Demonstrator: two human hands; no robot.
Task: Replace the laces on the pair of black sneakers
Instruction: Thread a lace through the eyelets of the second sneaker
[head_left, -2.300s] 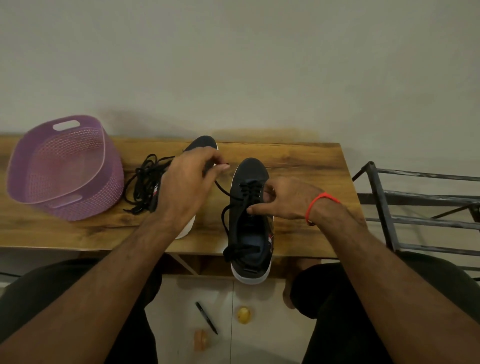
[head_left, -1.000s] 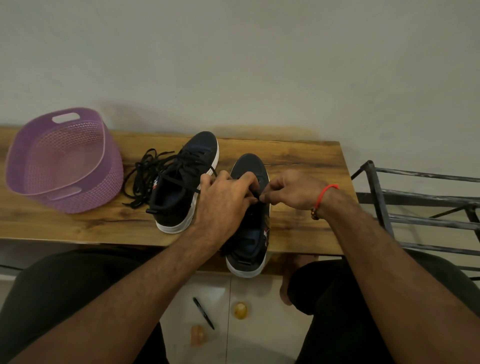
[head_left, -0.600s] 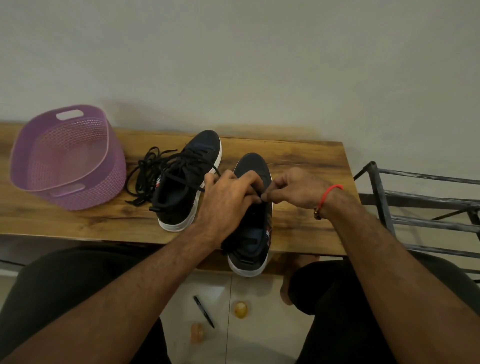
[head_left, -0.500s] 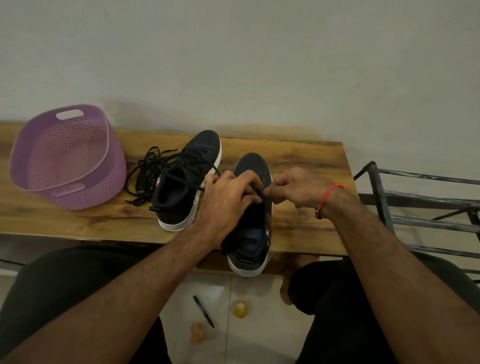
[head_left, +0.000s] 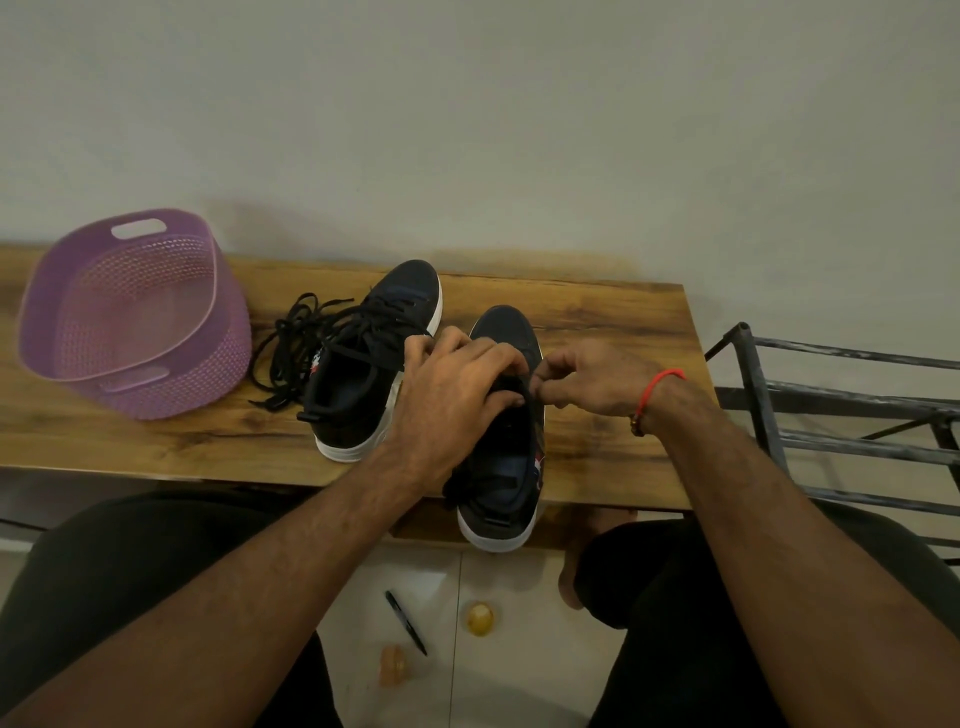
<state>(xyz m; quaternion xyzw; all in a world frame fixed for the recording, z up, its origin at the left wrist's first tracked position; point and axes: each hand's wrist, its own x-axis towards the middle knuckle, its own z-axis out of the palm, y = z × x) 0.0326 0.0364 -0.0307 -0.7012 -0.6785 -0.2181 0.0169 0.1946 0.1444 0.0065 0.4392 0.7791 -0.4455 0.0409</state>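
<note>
Hands met over the right sneaker (head_left: 506, 467): left hand (head_left: 457, 395) and right hand (head_left: 592, 379) each pinched its lace (head_left: 532, 410); the other sneaker (head_left: 363, 374) lay left.

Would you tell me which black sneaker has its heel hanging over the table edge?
The right-hand black sneaker, under both hands; the left-hand sneaker sits fully on the wooden table.

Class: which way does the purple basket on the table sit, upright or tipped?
Tipped. The purple basket leans on the table, its open mouth turned toward the camera so the inside shows; nothing is visible in it.
</note>
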